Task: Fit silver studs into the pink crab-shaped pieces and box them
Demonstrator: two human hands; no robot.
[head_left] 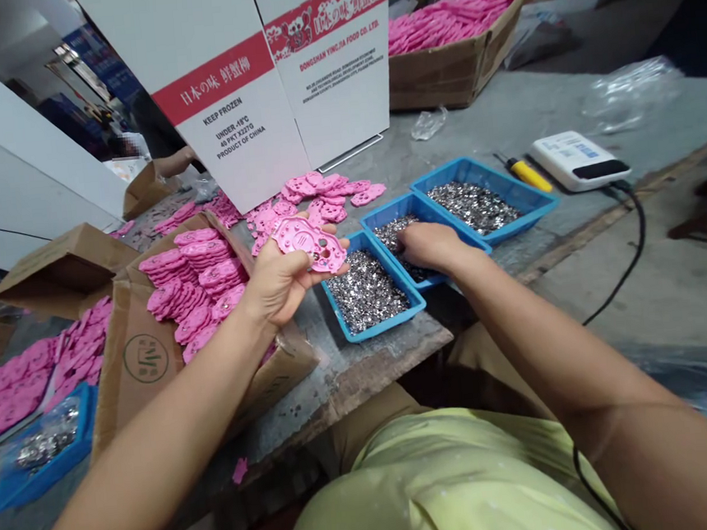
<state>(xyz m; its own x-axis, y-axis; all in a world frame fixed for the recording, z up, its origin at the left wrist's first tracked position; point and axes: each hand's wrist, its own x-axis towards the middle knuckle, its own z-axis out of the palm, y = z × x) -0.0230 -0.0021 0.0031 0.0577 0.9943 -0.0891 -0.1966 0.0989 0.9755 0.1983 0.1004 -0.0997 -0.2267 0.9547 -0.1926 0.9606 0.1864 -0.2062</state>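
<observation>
My left hand [277, 281] is closed around a flat pink plastic plate [309, 243], thumb on top and fingers beneath, holding it tilted just above the near-left corner of the nearest blue tray [410, 303]. The plate is lobed, pierced with small holes, matte and thin; its long axis runs left to right, pointing toward my right hand [429, 244]. That hand lies just to the right of the plate, fingers curled down into the middle blue tray [379, 210], touching the small metal pieces [365, 289] heaped there; whether it has pinched one I cannot tell, since the fingertips are hidden. So the right hand is the nearer one to the metal, the left the nearer to the plastic.

A third blue tray [533, 200] farther right holds more of the same glinting bits. Left of my left hand an open cardboard box [139, 358] is stacked with matching pink plates, and more lie loose on the grey table [363, 371] before a white carton [263, 83].
</observation>
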